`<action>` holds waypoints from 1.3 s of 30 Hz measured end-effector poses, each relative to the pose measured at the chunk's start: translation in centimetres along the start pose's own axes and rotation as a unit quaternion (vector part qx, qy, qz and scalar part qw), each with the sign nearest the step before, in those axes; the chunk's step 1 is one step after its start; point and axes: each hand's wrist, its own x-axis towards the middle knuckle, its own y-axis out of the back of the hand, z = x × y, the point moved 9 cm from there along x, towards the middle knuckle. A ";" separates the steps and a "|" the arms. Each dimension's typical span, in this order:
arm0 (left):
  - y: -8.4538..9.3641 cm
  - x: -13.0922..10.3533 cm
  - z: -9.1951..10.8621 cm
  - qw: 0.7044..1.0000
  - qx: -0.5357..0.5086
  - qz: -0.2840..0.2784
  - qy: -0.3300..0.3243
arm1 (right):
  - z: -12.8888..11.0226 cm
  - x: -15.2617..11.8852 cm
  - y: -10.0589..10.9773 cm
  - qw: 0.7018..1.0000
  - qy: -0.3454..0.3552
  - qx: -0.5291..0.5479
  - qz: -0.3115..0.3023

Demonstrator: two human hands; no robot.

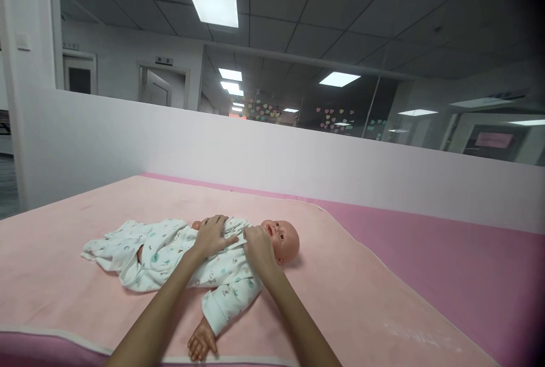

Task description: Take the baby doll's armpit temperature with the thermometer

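Note:
A baby doll [286, 240] lies on its back with its bald head to the right. It wears white printed baby clothes [162, 250] with small green and brown figures. My left hand [212, 236] rests on the doll's chest, its thumb stretched out and its fingers lying over the far side of the garment. At the collar, just below the doll's chin, my right hand [258, 246] is closed in a pinch on the clothing's edge. One doll hand [202, 340] sticks out of the near sleeve; the other shows only partly beyond my left hand.
Under the doll is a light pink mat [366, 304] with a pale edging. A darker pink surface [426, 242] shows along the right and back. Behind stands a low white wall [255, 154] with glass [298, 88] above it.

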 end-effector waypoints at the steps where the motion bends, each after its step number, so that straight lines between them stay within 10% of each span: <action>1: -0.1 0.0 -0.1 1.000 0.002 -0.001 0.001 | 0.1 -0.6 0.4 1.000 0.024 0.020 -0.005; 5: -0.1 0.0 -0.1 1.000 0.014 -0.001 -0.002 | 2.6 -2.0 4.4 0.981 0.056 0.183 0.043; 8: -0.1 -0.1 0.0 1.000 0.023 0.002 -0.004 | 9.1 -1.4 7.5 0.939 -0.066 0.287 0.179; 13: 0.1 -0.2 0.2 0.999 0.021 0.017 -0.018 | 15.7 0.5 3.4 0.889 -0.185 0.387 0.162; 18: 0.1 -0.3 0.2 0.999 0.009 0.031 -0.033 | 15.3 0.2 -1.0 0.861 -0.217 0.459 0.035; 39: 0.6 -0.4 0.5 0.997 0.007 0.066 -0.038 | 13.5 -1.2 -0.2 0.853 -0.126 0.505 -0.032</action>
